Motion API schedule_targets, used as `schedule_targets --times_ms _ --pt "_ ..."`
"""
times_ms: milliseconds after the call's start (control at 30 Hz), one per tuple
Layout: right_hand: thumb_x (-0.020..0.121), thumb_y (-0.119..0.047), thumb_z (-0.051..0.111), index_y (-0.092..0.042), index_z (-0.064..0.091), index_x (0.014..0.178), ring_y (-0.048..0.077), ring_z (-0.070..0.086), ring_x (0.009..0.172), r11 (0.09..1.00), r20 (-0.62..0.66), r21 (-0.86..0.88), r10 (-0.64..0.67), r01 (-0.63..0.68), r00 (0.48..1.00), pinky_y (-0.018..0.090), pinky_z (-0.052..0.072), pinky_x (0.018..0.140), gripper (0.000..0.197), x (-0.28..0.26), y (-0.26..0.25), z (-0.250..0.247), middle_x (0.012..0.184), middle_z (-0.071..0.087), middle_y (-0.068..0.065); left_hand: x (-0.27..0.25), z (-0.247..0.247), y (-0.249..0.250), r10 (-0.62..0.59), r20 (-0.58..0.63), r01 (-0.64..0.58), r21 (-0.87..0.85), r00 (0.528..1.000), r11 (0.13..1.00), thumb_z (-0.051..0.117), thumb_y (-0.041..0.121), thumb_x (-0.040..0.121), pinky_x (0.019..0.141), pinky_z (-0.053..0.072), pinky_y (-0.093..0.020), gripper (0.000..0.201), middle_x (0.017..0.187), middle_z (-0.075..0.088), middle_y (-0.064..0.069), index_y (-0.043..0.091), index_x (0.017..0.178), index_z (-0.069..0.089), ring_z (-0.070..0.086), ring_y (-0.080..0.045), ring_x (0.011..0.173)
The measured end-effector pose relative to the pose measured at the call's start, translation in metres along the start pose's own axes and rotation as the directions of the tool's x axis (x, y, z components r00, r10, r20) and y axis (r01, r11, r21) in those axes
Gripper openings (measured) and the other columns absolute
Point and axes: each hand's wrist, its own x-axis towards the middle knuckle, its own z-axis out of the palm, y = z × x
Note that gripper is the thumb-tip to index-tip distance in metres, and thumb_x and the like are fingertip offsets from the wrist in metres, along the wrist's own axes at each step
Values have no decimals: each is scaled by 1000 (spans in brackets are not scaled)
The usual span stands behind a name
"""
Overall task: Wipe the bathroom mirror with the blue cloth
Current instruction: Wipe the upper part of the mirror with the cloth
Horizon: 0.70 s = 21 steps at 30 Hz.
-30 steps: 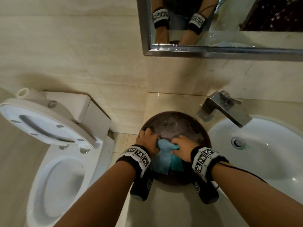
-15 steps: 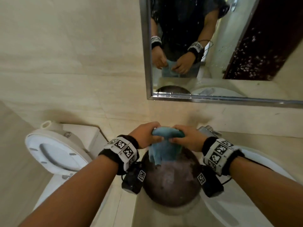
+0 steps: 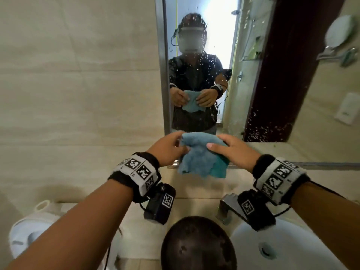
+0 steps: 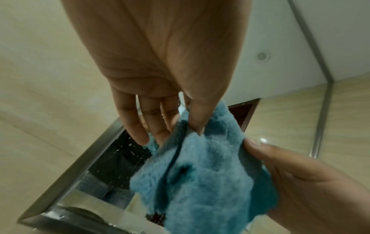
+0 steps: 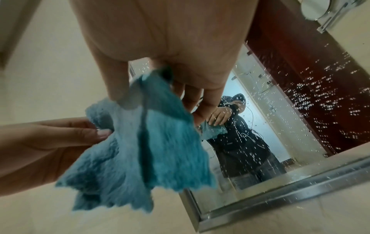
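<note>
Both hands hold up a fluffy blue cloth [image 3: 202, 156] in front of the lower left corner of the wall mirror [image 3: 272, 75], whose glass is speckled with droplets. My left hand [image 3: 169, 149] pinches the cloth's left top edge between thumb and fingers. My right hand [image 3: 231, 149] pinches its right top edge. The cloth [image 4: 202, 182] hangs folded below the left hand [image 4: 170, 126] in the left wrist view. In the right wrist view the cloth [image 5: 140, 150] dangles from the right hand [image 5: 158, 88], with the spotted mirror [image 5: 290, 110] beyond it.
A dark round bowl [image 3: 196, 244] stands on the counter below the hands. Right of it are a metal tap [image 3: 228, 209] and a white basin [image 3: 292, 248]. A toilet [image 3: 29, 230] sits at lower left. The mirror's metal frame [image 3: 161, 65] borders beige wall tiles.
Both hands have lifted the cloth out of the dark bowl and raised it up to the mirror's lower edge. The head view has tilted upward to the mirror.
</note>
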Motion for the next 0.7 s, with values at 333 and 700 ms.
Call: schedule_targets --times_ms 333,700 --pt "86 -9 61 -18 59 96 19 61 89 972 0 -183 -149 146 989 38 54 78 14 6 -29 -40 93 63 1 19 -5 46 49 49 -50 11 998 999 56 15 92 74 50 -29 20 92 63 3 16 112 59 58 -8 79" --pt "89 -23 60 -30 65 102 7 58 95 934 170 -169 -287 315 943 27 49 85 16 14 -24 -86 106 60 -10 39 -9 88 -67 -84 55 -141 994 989 49 6 95 63 59 -39 18 95 65 -15 21 92 58 68 -28 77"
